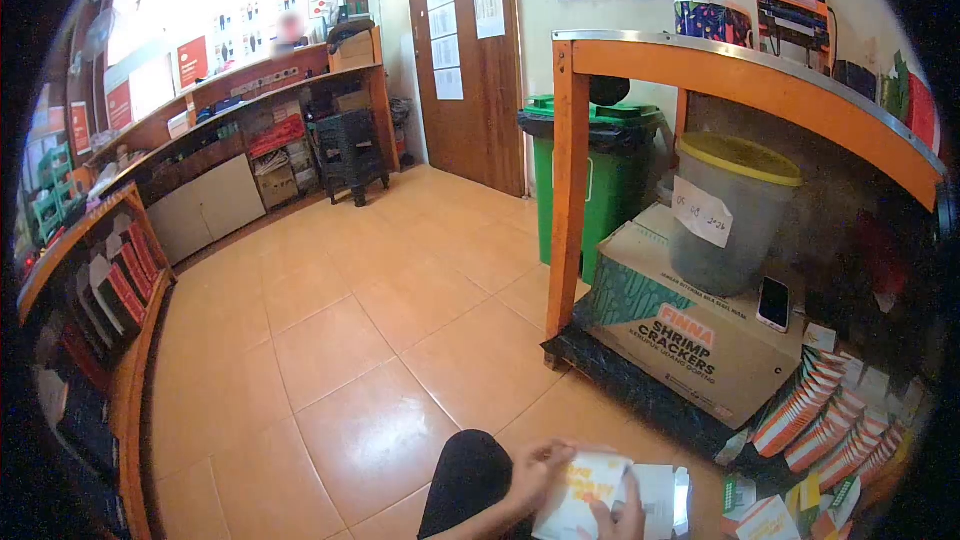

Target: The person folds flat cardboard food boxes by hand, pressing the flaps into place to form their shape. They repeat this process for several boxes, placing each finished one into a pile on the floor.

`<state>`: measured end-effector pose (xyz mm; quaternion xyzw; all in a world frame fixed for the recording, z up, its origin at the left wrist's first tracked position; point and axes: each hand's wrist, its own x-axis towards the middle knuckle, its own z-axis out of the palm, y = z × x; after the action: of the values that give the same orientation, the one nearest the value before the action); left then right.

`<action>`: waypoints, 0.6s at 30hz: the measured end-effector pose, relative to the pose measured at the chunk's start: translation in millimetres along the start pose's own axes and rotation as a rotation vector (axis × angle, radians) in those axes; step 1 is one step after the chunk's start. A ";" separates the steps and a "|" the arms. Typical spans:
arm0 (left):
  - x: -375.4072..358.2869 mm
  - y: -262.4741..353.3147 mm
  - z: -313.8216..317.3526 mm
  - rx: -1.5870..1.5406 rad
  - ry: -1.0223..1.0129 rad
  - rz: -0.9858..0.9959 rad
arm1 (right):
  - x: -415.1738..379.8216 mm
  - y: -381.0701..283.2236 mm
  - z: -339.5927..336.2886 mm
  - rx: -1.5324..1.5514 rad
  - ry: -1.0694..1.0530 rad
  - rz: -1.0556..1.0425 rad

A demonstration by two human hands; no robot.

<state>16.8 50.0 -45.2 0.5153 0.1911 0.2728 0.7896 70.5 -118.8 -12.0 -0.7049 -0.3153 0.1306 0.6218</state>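
Low in the view, I hold a white carton with yellow-orange lettering, tilted over the floor beside my dark-clothed knee. The fingers of my left hand pinch its upper left edge. On its lower right side, my right hand grips it with thumb and fingers. Just right of that hand lies a pale flat carton piece, partly hidden behind it. Farther right, more printed white cartons lie loose beside stacked orange-and-white cartons.
An orange-framed table stands at right over a shrimp crackers box, which bears a yellow-lidded bucket and a phone. A green bin stands behind. Shelving lines the left; a dark stool is farther back.
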 end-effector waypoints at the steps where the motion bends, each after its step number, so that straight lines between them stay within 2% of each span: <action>1: 2.2 4.4 0.0 -0.104 0.077 -0.020 | -6.4 5.8 -4.4 -0.103 -0.121 0.201; 4: -8.1 18.1 28.5 -0.029 -0.008 0.117 | -13.4 59.8 -9.1 -0.131 0.186 -0.074; 5: -10.1 12.1 22.2 0.320 -0.142 -0.158 | -10.3 70.0 -17.8 -0.180 0.286 -0.129; 6: -14.1 -2.6 24.6 0.315 -0.380 0.000 | -5.1 68.0 -23.3 -0.228 0.387 -0.186; 8: -28.9 1.3 27.8 0.496 -0.584 0.041 | 0.7 42.0 -39.5 0.426 0.396 0.274; 9: -32.3 4.3 29.2 0.450 -0.554 0.067 | 2.2 28.2 -42.6 0.449 0.426 0.333; 11: -37.2 6.7 30.0 0.354 -0.494 0.114 | -1.7 17.2 -34.1 0.466 0.387 0.193; 12: -28.6 3.0 18.0 0.232 -0.578 0.071 | -3.6 14.4 -32.5 0.473 0.366 0.123; 13: -9.6 -4.5 -3.0 0.110 -0.661 0.030 | -5.6 19.3 -38.9 0.351 0.141 -0.150; 16: 5.4 -7.5 -14.9 0.077 -0.750 -0.002 | -0.6 21.6 -58.0 -0.026 -0.051 -0.235; 18: 4.0 3.8 5.0 0.301 -0.843 0.286 | -4.0 16.2 -89.3 -0.161 -0.069 -0.356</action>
<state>22.0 50.2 -39.9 0.7111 -0.1816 0.1151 0.6694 123.5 -192.6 -11.2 -0.6808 -0.4653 0.0171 0.5654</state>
